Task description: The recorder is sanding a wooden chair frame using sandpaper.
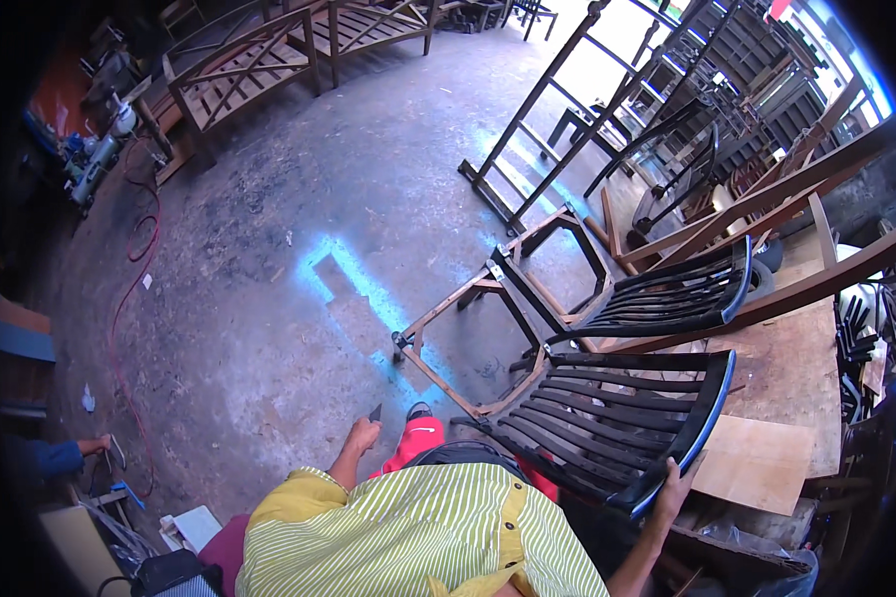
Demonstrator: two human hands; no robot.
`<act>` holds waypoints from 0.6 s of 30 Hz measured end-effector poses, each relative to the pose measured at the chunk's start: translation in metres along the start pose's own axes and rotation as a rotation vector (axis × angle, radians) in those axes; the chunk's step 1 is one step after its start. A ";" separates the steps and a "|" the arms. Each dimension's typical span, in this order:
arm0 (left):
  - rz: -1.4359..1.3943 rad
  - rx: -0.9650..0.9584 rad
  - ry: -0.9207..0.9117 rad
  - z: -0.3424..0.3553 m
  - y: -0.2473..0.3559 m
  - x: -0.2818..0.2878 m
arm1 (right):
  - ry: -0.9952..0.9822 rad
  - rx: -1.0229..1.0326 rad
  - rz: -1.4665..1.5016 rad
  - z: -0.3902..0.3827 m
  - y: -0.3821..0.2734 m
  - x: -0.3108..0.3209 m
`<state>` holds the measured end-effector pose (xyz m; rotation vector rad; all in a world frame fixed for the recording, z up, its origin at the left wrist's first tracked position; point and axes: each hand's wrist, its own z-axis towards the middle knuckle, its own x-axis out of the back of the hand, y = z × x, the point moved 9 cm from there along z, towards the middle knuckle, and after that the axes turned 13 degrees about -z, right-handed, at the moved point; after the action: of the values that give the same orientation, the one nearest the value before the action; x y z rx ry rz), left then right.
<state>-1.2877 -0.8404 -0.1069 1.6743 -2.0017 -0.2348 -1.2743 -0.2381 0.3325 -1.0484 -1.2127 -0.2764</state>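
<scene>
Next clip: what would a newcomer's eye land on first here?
Probably the dark slatted chair at lower right, gripped at its curved top rail by the right hand. A second matching chair lies just behind it on the workbench. The left hand holds a small dark tool over the concrete floor.

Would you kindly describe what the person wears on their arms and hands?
Both forearms are bare below a short-sleeved shirt with yellow-green and white stripes. The left hand and right hand wear no gloves; no watch or ring is visible.
</scene>
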 end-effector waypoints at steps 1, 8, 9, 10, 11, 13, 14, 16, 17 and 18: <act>-0.049 0.000 -0.028 0.007 0.009 -0.004 | -0.034 -0.019 0.053 0.002 0.003 -0.003; -0.019 -0.124 -0.083 0.010 0.072 -0.028 | -0.036 -0.033 0.064 0.014 0.000 0.002; -0.014 -0.127 -0.119 0.007 0.076 -0.035 | -0.039 -0.022 0.101 0.019 -0.004 0.001; -0.013 -0.126 -0.154 0.004 0.079 -0.041 | -0.041 -0.015 0.143 0.024 -0.007 0.001; -0.020 -0.105 -0.188 0.001 0.079 -0.047 | -0.043 -0.014 0.142 0.030 -0.010 0.001; 0.032 -0.139 -0.166 -0.005 0.082 -0.051 | -0.047 -0.023 0.178 0.036 -0.015 0.003; 0.081 -0.150 -0.155 -0.009 0.083 -0.054 | -0.042 0.001 0.147 0.038 -0.020 0.005; 0.160 -0.146 -0.138 -0.016 0.081 -0.059 | -0.045 -0.032 0.085 0.042 -0.022 0.007; 0.181 -0.140 -0.126 -0.020 0.080 -0.060 | -0.034 -0.042 0.066 0.043 -0.022 0.009; 0.191 -0.127 -0.115 -0.025 0.079 -0.062 | -0.041 -0.044 0.063 0.044 -0.023 0.009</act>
<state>-1.3373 -0.7586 -0.0677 1.4100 -2.1669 -0.3881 -1.3141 -0.2129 0.3505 -1.1335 -1.2132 -0.2348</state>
